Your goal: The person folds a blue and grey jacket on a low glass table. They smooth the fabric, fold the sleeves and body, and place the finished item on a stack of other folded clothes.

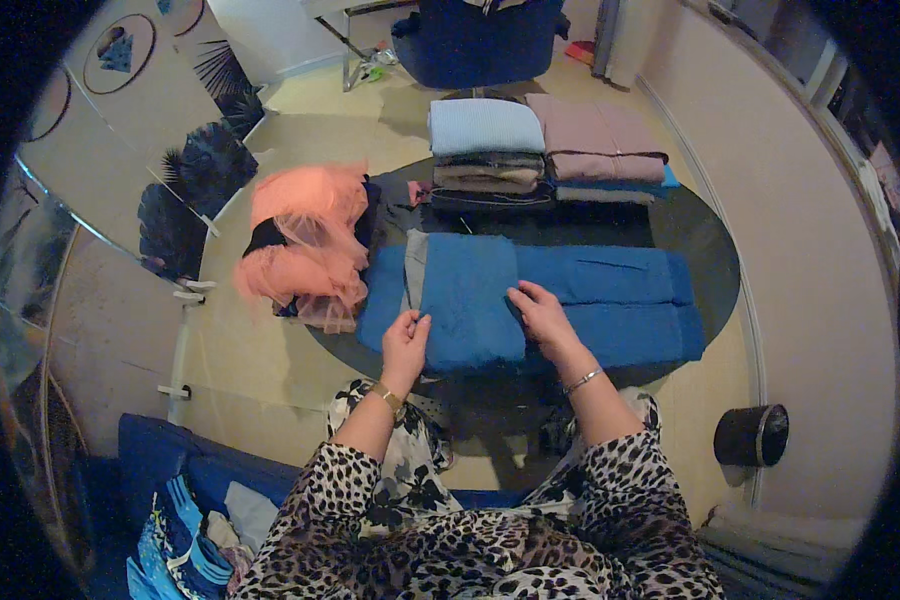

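Note:
A blue fabric garment (471, 300) lies spread across a dark oval table (709, 232), with one part folded over in the middle. Two long leg-like panels (615, 300) of it reach to the right. A grey strip (415, 262) shows along the left side of the folded part. My left hand (405, 346) pinches the cloth at the lower end of that strip. At the fold's right edge, my right hand (546, 319) holds the fabric between thumb and fingers. The cloth under the fold is hidden.
Behind the garment stand a folded stack with light blue on top (486, 127) and one with pink on top (604, 127). Peach tulle clothing (307, 240) is piled at the left. A blue chair (476, 45), a black bin (750, 435) and loose clothes (195, 532) on a blue seat (195, 442) surround me.

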`<state>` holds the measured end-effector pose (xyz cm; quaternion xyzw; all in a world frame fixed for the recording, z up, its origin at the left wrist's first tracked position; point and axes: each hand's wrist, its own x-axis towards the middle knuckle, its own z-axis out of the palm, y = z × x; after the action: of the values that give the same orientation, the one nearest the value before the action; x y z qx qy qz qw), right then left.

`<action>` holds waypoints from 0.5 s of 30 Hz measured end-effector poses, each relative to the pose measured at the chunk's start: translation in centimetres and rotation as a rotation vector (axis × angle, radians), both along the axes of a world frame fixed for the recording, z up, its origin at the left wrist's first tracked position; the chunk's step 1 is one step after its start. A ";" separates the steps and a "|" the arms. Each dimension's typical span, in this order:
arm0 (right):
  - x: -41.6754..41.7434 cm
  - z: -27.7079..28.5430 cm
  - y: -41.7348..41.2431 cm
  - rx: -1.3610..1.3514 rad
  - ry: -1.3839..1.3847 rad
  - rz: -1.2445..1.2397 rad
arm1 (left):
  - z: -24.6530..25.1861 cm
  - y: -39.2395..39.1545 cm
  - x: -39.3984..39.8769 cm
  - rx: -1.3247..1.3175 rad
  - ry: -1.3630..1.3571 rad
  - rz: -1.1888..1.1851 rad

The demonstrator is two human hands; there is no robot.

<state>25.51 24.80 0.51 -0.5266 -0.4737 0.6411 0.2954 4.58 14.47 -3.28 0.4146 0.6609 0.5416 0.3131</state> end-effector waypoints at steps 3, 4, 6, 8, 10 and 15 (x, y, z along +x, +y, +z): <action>1.6 0.6 -1.8 0.070 -0.077 -0.034 | 0.5 0.0 0.5 0.012 -0.077 0.007; 2.0 0.1 -2.6 0.092 -0.065 -0.045 | -0.1 0.0 -0.3 -0.004 0.117 -0.003; 2.2 0.3 -4.5 0.103 -0.058 -0.114 | -0.9 0.1 -0.5 0.028 0.055 0.005; 1.9 0.2 -6.0 0.169 -0.028 -0.142 | -1.5 0.3 -0.5 0.049 -0.005 0.003; 1.7 0.1 -7.2 0.242 -0.055 -0.170 | -1.5 0.3 -0.4 0.052 -0.057 -0.009; 2.1 1.1 -7.4 0.022 -0.042 0.075 | -0.4 0.4 -0.4 0.035 0.039 -0.030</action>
<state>27.56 17.40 1.61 -0.5187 -0.5063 0.6350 0.2671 4.20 14.85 -3.68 0.4404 0.6509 0.5401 0.3012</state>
